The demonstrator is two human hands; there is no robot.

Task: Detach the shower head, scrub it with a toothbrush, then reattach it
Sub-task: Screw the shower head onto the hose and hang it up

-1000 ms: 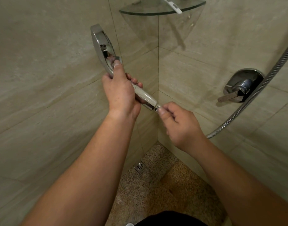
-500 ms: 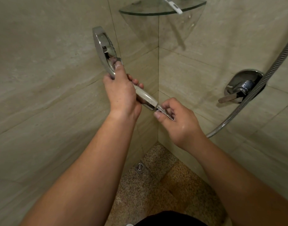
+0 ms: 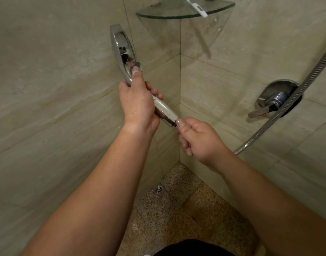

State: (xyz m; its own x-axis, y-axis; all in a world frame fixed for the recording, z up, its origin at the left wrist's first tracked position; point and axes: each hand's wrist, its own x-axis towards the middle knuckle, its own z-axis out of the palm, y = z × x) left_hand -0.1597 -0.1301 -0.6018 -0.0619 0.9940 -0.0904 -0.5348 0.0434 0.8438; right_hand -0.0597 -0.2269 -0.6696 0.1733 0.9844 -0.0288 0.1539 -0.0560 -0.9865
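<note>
1. The chrome hand-held shower head (image 3: pixel 121 50) stands tilted in front of the beige tiled wall, spray face turned right.
2. The left hand (image 3: pixel 138 102) grips its handle, thumb laid along the neck.
3. The right hand (image 3: pixel 199 139) curls round the handle's lower end fitting.
4. The ribbed metal hose (image 3: pixel 288 106) runs up to the right.
5. A white toothbrush (image 3: pixel 197 7) lies on the glass corner shelf (image 3: pixel 158 15).

Dim, warm light falls from above. The glass shelf (image 3: pixel 184 12) casts soft shadows; chrome glints. Wide-angle bending curves the frame edges.
</note>
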